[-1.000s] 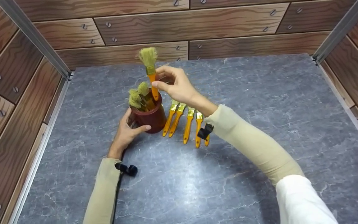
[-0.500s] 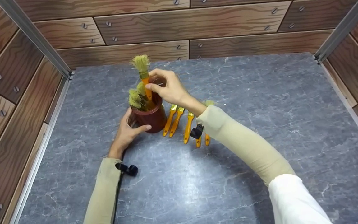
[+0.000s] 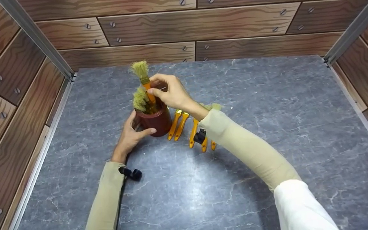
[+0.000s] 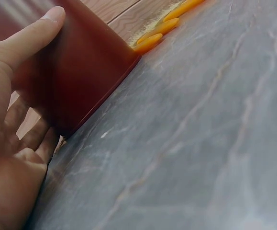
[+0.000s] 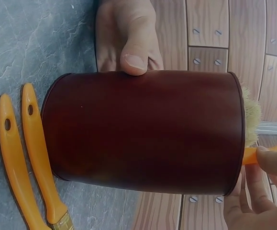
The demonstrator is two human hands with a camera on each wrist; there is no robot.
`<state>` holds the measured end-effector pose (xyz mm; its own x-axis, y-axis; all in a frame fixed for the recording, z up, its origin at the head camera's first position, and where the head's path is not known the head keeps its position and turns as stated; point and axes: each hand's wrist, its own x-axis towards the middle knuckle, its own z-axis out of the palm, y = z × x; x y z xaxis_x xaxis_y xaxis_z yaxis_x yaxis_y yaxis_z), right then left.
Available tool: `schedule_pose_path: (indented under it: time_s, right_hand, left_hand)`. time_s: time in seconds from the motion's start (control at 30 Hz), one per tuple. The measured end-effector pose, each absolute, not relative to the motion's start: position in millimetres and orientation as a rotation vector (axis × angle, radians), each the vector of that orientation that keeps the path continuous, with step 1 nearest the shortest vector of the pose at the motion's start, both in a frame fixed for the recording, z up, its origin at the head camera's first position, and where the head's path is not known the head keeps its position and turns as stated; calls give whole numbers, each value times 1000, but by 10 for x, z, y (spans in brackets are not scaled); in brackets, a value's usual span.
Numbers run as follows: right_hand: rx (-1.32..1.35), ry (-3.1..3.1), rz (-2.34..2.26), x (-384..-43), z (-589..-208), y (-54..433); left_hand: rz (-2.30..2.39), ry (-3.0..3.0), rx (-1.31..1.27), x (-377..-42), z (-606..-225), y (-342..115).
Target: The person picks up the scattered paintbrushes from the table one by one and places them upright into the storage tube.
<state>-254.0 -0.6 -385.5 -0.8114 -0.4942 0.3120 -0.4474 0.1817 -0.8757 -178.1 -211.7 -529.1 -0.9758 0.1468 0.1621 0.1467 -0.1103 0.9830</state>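
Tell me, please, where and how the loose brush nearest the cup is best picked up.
Take that brush by its orange handle, towards the holed end, probably from above and the near side: it lies flat on the table, that end toward the viewer, with the cup close on its left and a second brush close on its right.

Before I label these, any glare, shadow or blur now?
Head: bright glare on the table, soft shadow below the right sleeve; left wrist: pale streaks of light on the cup, left hand looks soft; right wrist: cup's side dark, low contrast, picture turned sideways.
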Motion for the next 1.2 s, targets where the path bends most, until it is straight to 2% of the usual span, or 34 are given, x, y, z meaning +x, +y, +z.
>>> schedule_pose_path:
  time_s: [0.73, 1.2]
  right_hand:
    - [-870, 2479, -1765, -2487, -3897, -17]
    - [-850, 2500, -1750, -2406, -3815, 284]
  left_hand:
    - [2314, 2110, 354, -1788, -5307, -2114]
    - [2285, 2130, 315, -1767, -5274, -2116]
